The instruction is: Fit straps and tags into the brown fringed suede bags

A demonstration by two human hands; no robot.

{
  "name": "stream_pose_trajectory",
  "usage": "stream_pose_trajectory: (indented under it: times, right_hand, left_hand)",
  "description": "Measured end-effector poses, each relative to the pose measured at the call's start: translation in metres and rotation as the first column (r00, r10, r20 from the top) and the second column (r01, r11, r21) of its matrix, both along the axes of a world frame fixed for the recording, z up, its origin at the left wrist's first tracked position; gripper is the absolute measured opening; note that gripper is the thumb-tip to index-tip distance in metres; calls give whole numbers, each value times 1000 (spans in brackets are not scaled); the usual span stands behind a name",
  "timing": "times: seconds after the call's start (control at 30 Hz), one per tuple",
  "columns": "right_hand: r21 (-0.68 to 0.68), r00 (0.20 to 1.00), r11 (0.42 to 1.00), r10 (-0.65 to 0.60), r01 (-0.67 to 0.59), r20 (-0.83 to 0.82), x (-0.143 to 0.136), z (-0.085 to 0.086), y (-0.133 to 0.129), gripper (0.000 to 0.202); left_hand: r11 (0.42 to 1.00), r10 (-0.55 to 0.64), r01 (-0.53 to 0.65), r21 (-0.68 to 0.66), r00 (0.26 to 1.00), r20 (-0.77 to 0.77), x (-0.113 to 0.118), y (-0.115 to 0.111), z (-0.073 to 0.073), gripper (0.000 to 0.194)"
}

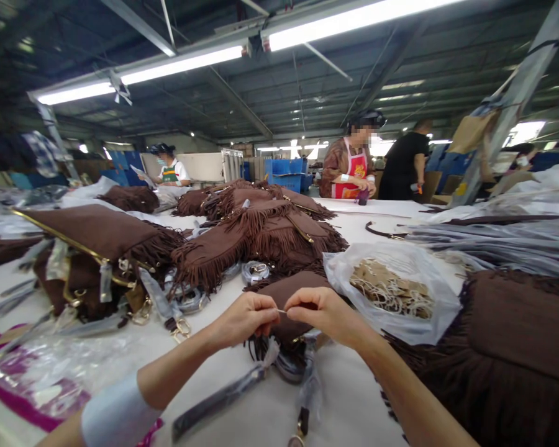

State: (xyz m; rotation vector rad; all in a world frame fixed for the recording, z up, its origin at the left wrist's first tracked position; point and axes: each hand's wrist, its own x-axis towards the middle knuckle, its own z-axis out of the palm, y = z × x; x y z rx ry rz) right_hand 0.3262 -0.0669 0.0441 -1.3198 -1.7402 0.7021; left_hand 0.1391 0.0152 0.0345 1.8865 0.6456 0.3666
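My left hand (248, 320) and my right hand (328, 313) meet in front of me, each closed in a pinch. Between their fingertips runs a short stretch of thin pale string (282, 311); the rest of it is hidden by the fingers. Right behind and below them lies a brown fringed bag (291, 292). A plastic-wrapped strap (223, 400) and another wrapped piece with a metal clasp (302, 419) stick out from it towards me. Beside my right hand, an opened clear plastic bag (338, 267) holds many brown tags with white strings (391, 288).
Brown fringed bags are heaped at the centre (261, 233). More lie at left (97, 233) and right (526, 329). Wrapped straps (503, 245) are stacked at the right. Crumpled clear plastic (60, 366) covers the near left. Across the table stands a person in a red apron (354, 167).
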Motion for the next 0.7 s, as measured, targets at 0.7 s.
stream_pose_trajectory:
  times: [0.7]
  right_hand:
    - [-111,993,994,8,5,121,-7,-18,4,14]
  left_hand:
    - [962,139,-114,248,987,-84,-20,-26,-56,10]
